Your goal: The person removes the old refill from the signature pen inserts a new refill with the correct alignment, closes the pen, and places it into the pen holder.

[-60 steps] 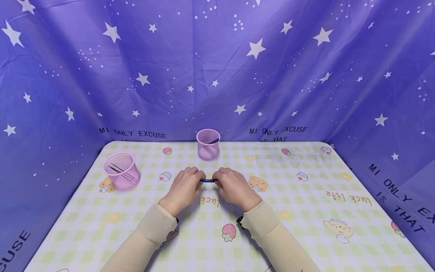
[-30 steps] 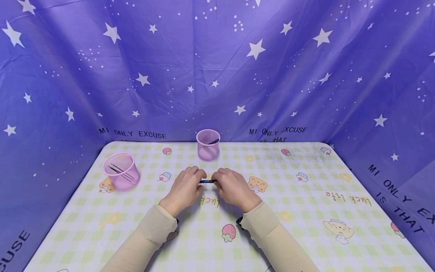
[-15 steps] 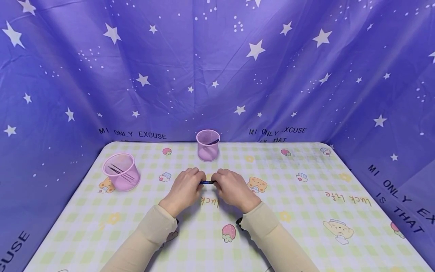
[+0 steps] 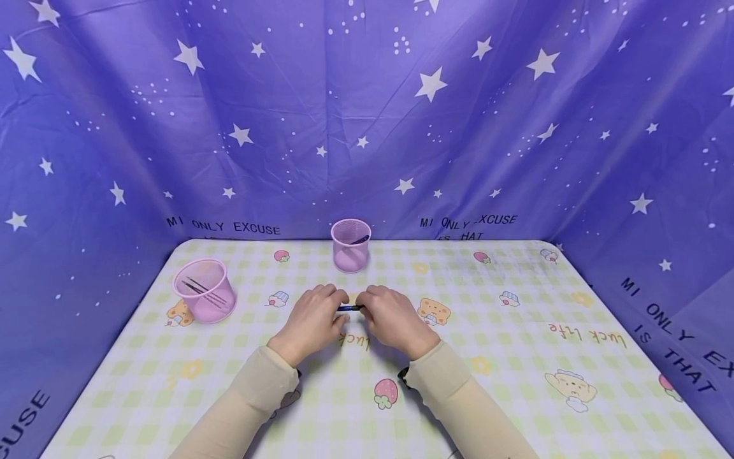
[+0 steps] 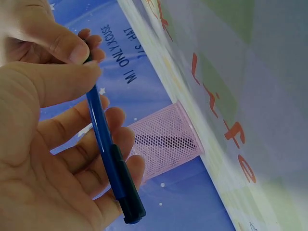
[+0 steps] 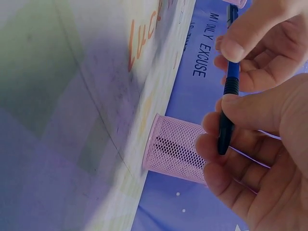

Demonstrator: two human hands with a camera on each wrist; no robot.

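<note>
A blue pen (image 4: 347, 308) with a black clip and black grip section lies level between the two hands, above the table. My left hand (image 4: 312, 319) holds its blue barrel; in the left wrist view the thumb lies over the pen (image 5: 103, 130), with the other fingers behind it. With thumb and fingertips, my right hand (image 4: 395, 319) pinches the black grip end, whose tapered tip shows in the right wrist view. Beyond the hands stands a pink mesh cup (image 4: 351, 258) with a dark pen (image 4: 360, 240) leaning inside.
A second pink mesh cup (image 4: 213, 305) stands at the left, holding several thin dark sticks (image 4: 197, 284) that look like refills. A checked tablecloth (image 4: 504, 357) with printed cartoons covers the table. A purple star-patterned curtain (image 4: 287, 95) hangs behind and at both sides.
The left thumb and index finger have parted, closed and parted again at the pen. The right hand keeps its grip almost still, and the cups have not moved.
</note>
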